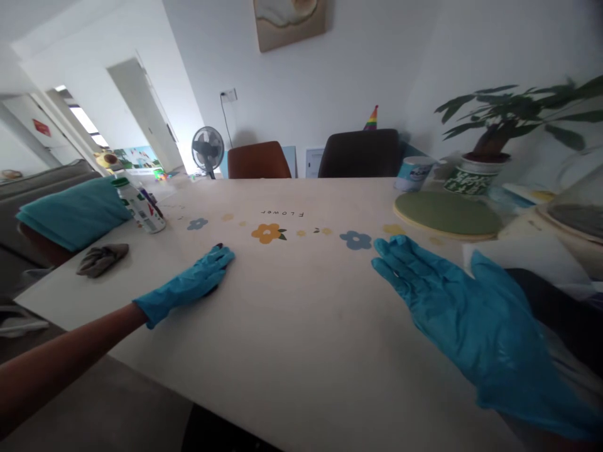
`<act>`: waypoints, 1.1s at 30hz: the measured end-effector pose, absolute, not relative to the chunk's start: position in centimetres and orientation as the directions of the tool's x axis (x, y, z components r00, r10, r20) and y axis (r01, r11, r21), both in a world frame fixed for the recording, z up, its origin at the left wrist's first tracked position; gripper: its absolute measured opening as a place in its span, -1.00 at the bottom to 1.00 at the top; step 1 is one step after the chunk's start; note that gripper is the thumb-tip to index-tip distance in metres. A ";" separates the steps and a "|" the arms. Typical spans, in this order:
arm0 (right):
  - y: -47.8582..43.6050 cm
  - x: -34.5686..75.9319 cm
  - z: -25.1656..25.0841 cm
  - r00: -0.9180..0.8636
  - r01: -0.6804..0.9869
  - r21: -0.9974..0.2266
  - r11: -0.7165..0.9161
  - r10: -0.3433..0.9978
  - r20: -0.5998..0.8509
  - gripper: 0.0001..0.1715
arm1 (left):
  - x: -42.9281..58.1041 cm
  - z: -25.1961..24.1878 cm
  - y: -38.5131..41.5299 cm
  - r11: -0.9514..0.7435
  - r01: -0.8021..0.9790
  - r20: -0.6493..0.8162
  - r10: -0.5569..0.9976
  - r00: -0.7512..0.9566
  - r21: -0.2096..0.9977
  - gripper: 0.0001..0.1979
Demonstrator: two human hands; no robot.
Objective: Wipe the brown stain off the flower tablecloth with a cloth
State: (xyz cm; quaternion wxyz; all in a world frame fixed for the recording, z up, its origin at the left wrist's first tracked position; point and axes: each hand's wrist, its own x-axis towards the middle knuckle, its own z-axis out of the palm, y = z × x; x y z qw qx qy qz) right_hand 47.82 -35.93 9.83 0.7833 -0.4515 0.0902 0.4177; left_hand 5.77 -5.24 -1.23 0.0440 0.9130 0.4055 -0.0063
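Note:
Both my hands wear blue gloves and lie over a cream tablecloth [301, 314] printed with small flowers. My left hand [193, 282] rests flat on the cloth left of centre, fingers stretched forward together, with something dark showing just under its fingertips. My right hand [452, 301] hovers close to the camera at the right, palm down, fingers spread and holding nothing. A crumpled grey-brown rag [101, 258] lies on the table to the left of my left hand. A white bottle with a green cap [140, 207] stands farther back on the left.
A round green mat [447, 215] lies at the back right, with a white tin [413, 172] and a potted plant [485, 163] behind it. White paper [527, 257] lies by my right hand. Two chairs [311, 160] stand at the far edge, a fan [207, 149] beyond.

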 end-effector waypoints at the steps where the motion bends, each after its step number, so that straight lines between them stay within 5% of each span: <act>1: -36.0 48.2 9.4 0.625 -0.742 -0.622 0.250 0.596 -0.505 -0.19 | 6.7 -1.3 -6.8 -0.676 0.730 -0.091 0.724 0.684 0.104 -0.13; 7: -36.2 52.2 4.8 0.571 -0.725 -0.607 0.325 0.777 -0.265 -0.23 | 14.0 -1.6 -14.4 -0.818 0.529 -0.199 0.493 0.847 0.225 -0.13; 20: -36.4 53.9 5.5 0.647 -0.667 -0.567 0.483 0.753 -0.120 -0.26 | 31.6 -3.1 -21.9 -0.956 0.007 -0.048 -0.007 0.999 0.293 -0.13; 33: -37.2 53.7 5.9 0.668 -0.614 -0.607 0.504 0.742 -0.060 -0.30 | 44.0 -0.5 -20.3 -0.981 0.004 0.031 0.010 0.999 0.195 -0.25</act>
